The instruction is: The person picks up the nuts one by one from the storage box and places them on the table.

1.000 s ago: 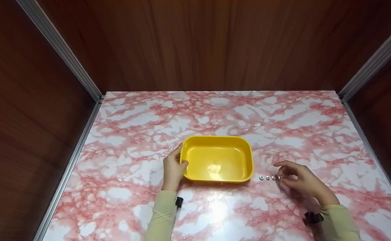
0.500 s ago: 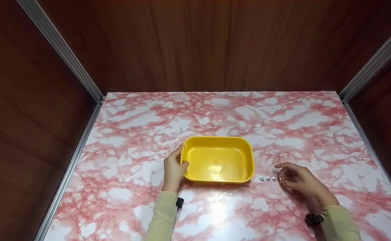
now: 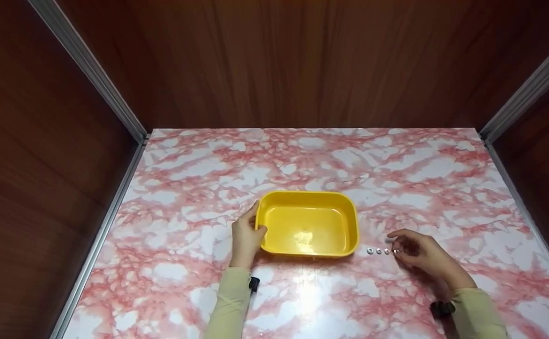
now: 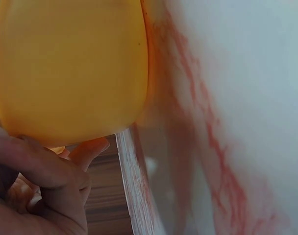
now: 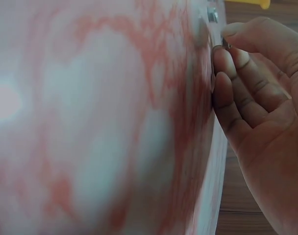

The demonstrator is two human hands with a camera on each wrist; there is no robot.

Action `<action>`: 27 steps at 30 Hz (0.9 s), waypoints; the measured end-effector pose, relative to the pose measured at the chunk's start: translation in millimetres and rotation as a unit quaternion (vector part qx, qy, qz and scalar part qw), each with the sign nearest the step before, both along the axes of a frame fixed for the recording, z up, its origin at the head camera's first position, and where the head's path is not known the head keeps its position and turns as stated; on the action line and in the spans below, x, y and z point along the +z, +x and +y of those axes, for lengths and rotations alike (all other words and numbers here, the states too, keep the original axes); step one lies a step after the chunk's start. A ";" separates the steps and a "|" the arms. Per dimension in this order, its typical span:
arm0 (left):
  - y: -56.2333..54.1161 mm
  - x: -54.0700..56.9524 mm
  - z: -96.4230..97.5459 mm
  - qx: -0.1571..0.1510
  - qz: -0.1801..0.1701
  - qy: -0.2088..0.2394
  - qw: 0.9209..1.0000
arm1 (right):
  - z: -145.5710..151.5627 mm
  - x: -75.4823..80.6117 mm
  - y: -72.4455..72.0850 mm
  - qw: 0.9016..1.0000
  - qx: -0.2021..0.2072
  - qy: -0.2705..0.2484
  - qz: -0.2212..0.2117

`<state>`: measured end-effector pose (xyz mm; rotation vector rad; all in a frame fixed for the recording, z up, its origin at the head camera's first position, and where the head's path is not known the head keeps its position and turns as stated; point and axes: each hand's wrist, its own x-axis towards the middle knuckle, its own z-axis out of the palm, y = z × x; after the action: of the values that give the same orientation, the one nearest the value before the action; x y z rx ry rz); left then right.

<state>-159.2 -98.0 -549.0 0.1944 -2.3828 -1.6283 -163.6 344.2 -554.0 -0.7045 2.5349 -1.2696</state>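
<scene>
A yellow plastic tub [image 3: 307,226] with rounded corners sits on the table. My left hand [image 3: 247,238] grips its left wall, thumb over the rim and fingers outside; the left wrist view shows the tub's side [image 4: 70,73] above the fingers [image 4: 46,161]. To the right of the tub, several small shiny metal nuts [image 3: 378,251] lie in a short row. At the row's right end my right hand [image 3: 425,254] pinches one nut [image 3: 395,251] between thumb and finger, close to the tabletop. From the right wrist, the thumb [image 5: 261,39] partly hides it, and another nut [image 5: 212,15] shows beyond.
The table [image 3: 199,197] has a red and white marbled top. Dark wood panels [image 3: 274,61] enclose its back and sides, with grey metal rails [image 3: 100,226] along the side edges. Black wrist cameras [image 3: 442,309] sit on both forearms.
</scene>
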 end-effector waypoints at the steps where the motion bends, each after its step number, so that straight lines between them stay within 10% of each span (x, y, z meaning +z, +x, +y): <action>1: -0.1 0.1 0.2 0.000 0.002 0.000 1.000 | -0.1 0.0 -0.2 1.000 -0.001 0.003 -0.001; 27: 0.0 -1.3 -0.8 -0.006 0.005 0.007 1.000 | 0.2 -4.4 -2.7 1.000 -0.007 0.001 -0.011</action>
<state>-159.1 -98.8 -550.3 0.1742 -2.3710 -1.6482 -166.3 344.3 -558.4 -0.6698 2.5279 -1.2735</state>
